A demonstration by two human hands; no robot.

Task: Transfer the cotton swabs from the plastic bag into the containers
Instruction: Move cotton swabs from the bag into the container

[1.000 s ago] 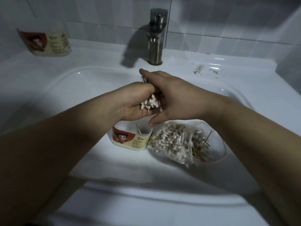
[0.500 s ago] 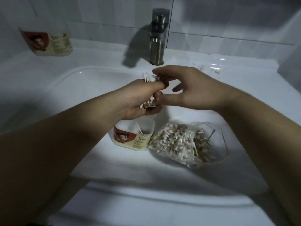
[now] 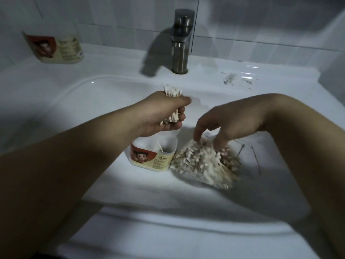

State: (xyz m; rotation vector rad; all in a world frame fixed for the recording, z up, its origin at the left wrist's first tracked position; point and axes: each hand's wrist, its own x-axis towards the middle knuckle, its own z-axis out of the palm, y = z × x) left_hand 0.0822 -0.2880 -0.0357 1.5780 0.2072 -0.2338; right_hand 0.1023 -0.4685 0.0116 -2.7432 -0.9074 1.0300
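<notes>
The fingers (image 3: 180, 116) of the left hand (image 3: 158, 113) are curled tight round a thick bundle of white-tipped wooden cotton swabs (image 3: 172, 91), whose tips stick out above and below the fist. The fist hangs just above the open white plastic container (image 3: 155, 158), which holds a single loose swab (image 3: 159, 146).

The right hand (image 3: 231, 122) has its fingers (image 3: 197, 132) spread and loosely bent, with the tips down on the heap in the clear plastic bag (image 3: 203, 165). They grip nothing I can make out, and that part is blurred.

This looks like the gathering step: one handful is collected and more are being fetched from the bag. The next move probably calls for squaring the bundle and lowering it upright into the container's narrow mouth without scattering swabs.

Both container and bag lie in the white ceramic sink (image 3: 78, 85), touching each other.

The container's label shows a red panel with a cartoon face and a cream panel of small print, too small to read. A second container with the same label (image 3: 56, 48) lies on the ledge at back left, and its print is just as unreadable.
</notes>
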